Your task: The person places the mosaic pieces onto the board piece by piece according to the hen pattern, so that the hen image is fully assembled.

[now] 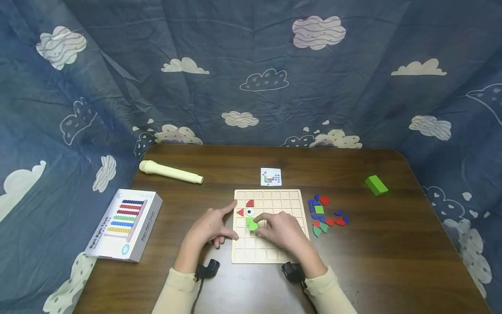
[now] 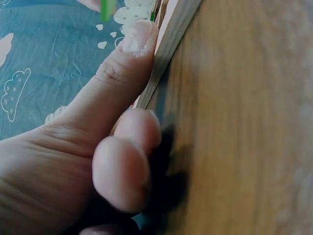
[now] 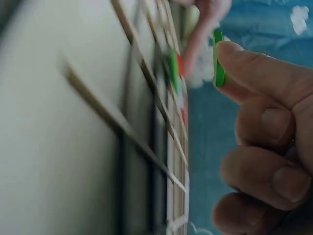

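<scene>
On the left of the worktop (image 1: 392,261): white box (image 1: 124,224) picturing rows of coloured beads, hanging partly over the edge; behind it, cream tube (image 1: 171,172) lying flat. Left hand (image 1: 211,226) resting against the left edge of the wooden grid board (image 1: 290,196), index finger and thumb straight and touching the frame, other fingers loosely curled, holding nothing. Red and green pieces already seated in the board's upper left squares. Right hand (image 1: 283,231) over the board, fingertips pinching a green piece (image 1: 252,225) just above the squares. Behind the board, small pattern card (image 1: 271,176). Right of the board, loose pile of coloured pieces (image 1: 325,214); farther right, green block (image 1: 376,185) alone.
</scene>
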Tool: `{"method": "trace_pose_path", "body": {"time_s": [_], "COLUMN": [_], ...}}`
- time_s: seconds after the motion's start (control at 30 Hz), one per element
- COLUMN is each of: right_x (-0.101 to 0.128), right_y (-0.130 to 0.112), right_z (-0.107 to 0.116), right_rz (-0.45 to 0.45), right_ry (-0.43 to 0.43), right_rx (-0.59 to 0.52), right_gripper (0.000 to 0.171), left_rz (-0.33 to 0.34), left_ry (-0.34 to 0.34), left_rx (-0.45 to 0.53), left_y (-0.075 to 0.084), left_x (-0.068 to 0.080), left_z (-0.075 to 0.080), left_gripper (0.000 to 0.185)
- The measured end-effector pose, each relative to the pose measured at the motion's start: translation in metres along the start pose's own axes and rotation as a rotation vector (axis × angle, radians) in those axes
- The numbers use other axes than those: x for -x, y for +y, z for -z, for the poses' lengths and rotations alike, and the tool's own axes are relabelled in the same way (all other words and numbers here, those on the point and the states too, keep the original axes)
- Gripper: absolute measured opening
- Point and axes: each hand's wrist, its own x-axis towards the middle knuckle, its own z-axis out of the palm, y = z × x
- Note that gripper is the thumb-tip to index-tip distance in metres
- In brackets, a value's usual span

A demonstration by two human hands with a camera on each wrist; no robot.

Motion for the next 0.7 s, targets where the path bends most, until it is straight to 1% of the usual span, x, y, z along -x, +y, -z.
{"method": "trace_pose_path", "body": {"time_s": [0.13, 0.3, 0.57, 0.7], "right_x": [0.000, -0.002, -0.002, -0.001], "right_y": [-0.005, -0.003, -0.003, -0.004], "right_z": [-0.012, -0.019, -0.022, -0.024], "right_rz": [0.023, 0.028, 0.023, 0.038], "right_ry": [-0.020, -0.013, -0.029, -0.023], "right_rx": [0.038, 0.070, 0.074, 0.059], "right_gripper": [0.020, 0.019, 0.023, 0.021], "left_rz": [0.006, 0.012, 0.016, 0.025], "left_ry": [-0.002, 0.002, 0.008, 0.007], "left_rx": [0.003, -0.005, -0.008, -0.009], "left_y": [0.001, 0.001, 0.000, 0.000], "left_x": [-0.002, -0.003, -0.002, -0.001], "left_z": [0.000, 0.000, -0.001, -0.001], "left_gripper": [0.110, 0.110, 0.110, 0.110]}}
